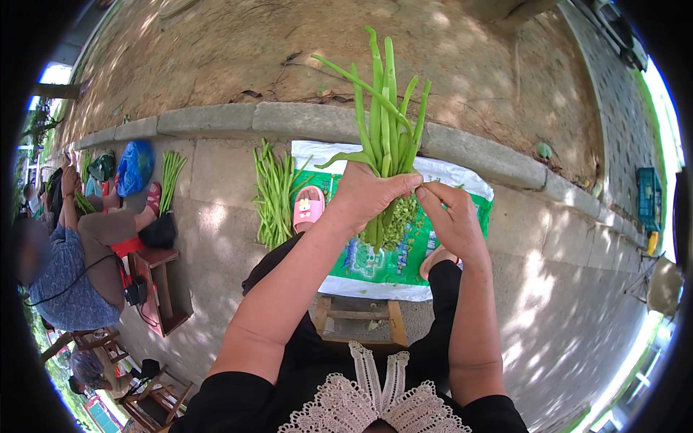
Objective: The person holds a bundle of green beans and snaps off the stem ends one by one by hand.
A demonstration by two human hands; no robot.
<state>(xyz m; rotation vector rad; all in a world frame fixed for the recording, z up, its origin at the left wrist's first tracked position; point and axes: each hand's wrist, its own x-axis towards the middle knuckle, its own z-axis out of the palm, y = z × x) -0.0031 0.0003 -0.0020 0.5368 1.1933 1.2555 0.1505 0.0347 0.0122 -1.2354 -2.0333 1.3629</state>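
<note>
My left hand point(361, 196) grips a bunch of long green vegetable stalks point(389, 119), which fan out above the fist and poke out below it. Close against its thumb, my right hand point(453, 216) pinches finger and thumb together at the bunch's right side; what lies between those fingertips is too small to tell. Beneath both hands a green and white printed plastic sack point(346, 275) is spread on the pavement, with a heap of small green leafy bits point(399, 224) on it. Left of the sack lies a pile of similar green stalks point(270, 200).
My feet in pink slippers point(309, 205) flank the heap, with a wooden stool point(398, 323) below. A stone kerb point(216, 122) borders bare soil. At left a co-worker sits beside a wooden box point(162, 289), a blue plastic bag point(135, 168) and upright stalks point(171, 176).
</note>
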